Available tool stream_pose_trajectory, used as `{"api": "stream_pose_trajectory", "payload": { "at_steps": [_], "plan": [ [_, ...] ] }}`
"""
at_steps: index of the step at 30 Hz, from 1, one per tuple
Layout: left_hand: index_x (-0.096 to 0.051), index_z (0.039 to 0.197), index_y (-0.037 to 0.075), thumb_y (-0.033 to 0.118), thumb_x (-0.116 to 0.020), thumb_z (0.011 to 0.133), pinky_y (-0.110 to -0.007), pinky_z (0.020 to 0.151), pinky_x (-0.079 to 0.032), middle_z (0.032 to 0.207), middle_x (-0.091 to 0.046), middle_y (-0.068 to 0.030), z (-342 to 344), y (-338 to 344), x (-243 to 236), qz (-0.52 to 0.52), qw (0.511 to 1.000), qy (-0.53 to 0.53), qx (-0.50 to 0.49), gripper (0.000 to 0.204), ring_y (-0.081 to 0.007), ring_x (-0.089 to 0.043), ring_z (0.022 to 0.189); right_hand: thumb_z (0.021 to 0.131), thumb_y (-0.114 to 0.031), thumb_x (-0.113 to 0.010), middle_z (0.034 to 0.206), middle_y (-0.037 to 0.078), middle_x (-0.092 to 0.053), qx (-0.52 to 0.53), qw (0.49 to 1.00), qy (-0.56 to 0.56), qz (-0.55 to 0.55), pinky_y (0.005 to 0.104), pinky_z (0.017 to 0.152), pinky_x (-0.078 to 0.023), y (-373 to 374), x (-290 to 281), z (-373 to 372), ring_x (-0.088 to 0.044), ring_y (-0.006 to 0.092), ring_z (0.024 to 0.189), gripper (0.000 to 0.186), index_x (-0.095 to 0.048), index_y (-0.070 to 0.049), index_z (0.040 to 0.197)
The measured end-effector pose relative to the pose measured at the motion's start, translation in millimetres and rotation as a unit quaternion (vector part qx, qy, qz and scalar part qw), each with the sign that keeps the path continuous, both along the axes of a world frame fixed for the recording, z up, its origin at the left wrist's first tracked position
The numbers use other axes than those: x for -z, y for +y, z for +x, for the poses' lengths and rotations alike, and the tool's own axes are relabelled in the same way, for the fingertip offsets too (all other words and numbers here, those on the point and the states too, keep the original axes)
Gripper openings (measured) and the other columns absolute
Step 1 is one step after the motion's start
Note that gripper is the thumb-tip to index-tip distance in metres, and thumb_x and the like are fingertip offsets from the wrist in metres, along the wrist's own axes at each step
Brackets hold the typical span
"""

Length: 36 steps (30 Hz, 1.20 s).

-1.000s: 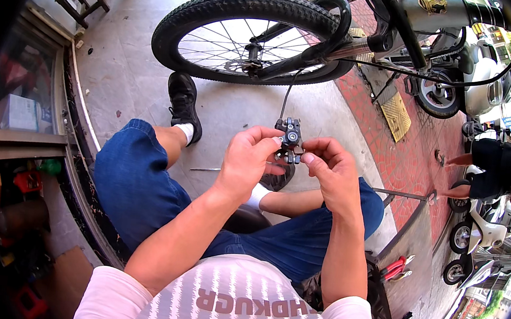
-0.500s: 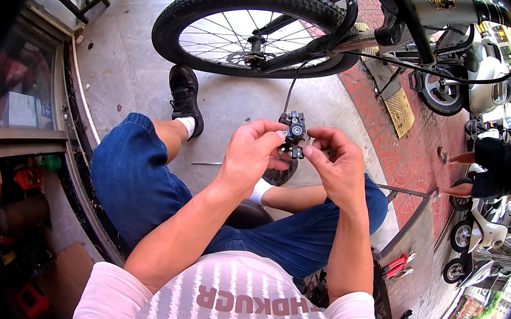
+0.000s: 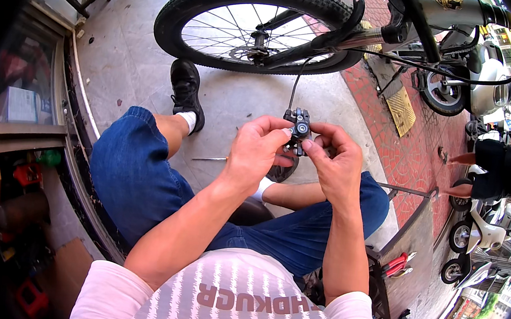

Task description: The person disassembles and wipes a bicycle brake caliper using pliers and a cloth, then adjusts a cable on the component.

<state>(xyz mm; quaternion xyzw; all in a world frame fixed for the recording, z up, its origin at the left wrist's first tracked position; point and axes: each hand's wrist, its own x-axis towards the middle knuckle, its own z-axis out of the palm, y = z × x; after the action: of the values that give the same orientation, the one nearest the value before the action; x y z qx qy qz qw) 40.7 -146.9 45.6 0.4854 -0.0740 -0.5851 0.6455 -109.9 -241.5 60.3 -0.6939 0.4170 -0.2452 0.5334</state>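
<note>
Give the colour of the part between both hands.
The brake caliper is mostly black, seen best in the head view.

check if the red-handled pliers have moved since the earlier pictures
No. The red-handled pliers show no visible shift in any direction: measured against the grey panel next to them, they keep the same spot.

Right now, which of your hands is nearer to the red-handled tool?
Right. The right hand, at the black brake part, is ahead and left of the red-handled tool; the left hand is farther left.
</note>
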Motion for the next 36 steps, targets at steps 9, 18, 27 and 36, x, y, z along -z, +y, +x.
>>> {"api": "stream_pose_trajectory", "payload": {
  "at_steps": [9, 18, 27, 36],
  "plan": [
    [-0.065, 0.117, -0.005, 0.012, -0.062, 0.099, -0.031, 0.069, -0.065, 0.095, -0.069, -0.0065, -3, -1, 6, -0.006, 1.0, 0.012, -0.003, 0.025, -0.0088, -0.064, 0.074, 0.09, -0.002, -0.077, 0.082, -0.004, -0.062, 0.014, 0.999, -0.028, 0.006, 0.0215, 0.067, -0.045, 4, 7, -4, -0.055, 0.0047, 0.075, 0.028, -0.071, 0.002, 0.117],
    [-0.065, 0.117, -0.006, 0.013, -0.063, 0.1, -0.029, 0.067, -0.061, 0.101, -0.072, -0.0105, -3, -1, 8, -0.012, 1.0, 0.02, -0.01, 0.026, -0.0153, -0.07, 0.079, 0.088, -0.001, -0.078, 0.081, -0.003, -0.06, -0.001, 0.999, -0.032, 0.008, 0.0202, 0.064, -0.043, 2, 7, -4, -0.053, 0.0033, 0.074, 0.028, -0.068, 0.002, 0.114],
    [-0.06, 0.124, -0.004, 0.012, -0.062, 0.099, -0.033, 0.07, -0.064, 0.102, -0.067, -0.0079, -6, -2, 5, 0.005, 1.0, -0.013, -0.019, 0.029, -0.011, -0.064, 0.078, 0.086, -0.004, -0.08, 0.078, -0.004, -0.059, -0.015, 1.0, 0.018, -0.003, 0.0218, 0.063, -0.044, -7, 6, -1, -0.052, 0.004, 0.071, 0.027, -0.069, 0.002, 0.11],
    [-0.06, 0.125, -0.001, 0.011, -0.062, 0.099, -0.032, 0.07, -0.063, 0.109, -0.07, -0.0103, -3, -2, 10, -0.004, 1.0, -0.016, -0.001, 0.029, -0.0146, -0.069, 0.085, 0.085, -0.003, -0.081, 0.078, -0.005, -0.058, -0.004, 0.997, -0.035, 0.065, 0.0207, 0.063, -0.042, -10, 9, -1, -0.051, 0.0037, 0.071, 0.027, -0.069, 0.002, 0.109]
  ]
}}
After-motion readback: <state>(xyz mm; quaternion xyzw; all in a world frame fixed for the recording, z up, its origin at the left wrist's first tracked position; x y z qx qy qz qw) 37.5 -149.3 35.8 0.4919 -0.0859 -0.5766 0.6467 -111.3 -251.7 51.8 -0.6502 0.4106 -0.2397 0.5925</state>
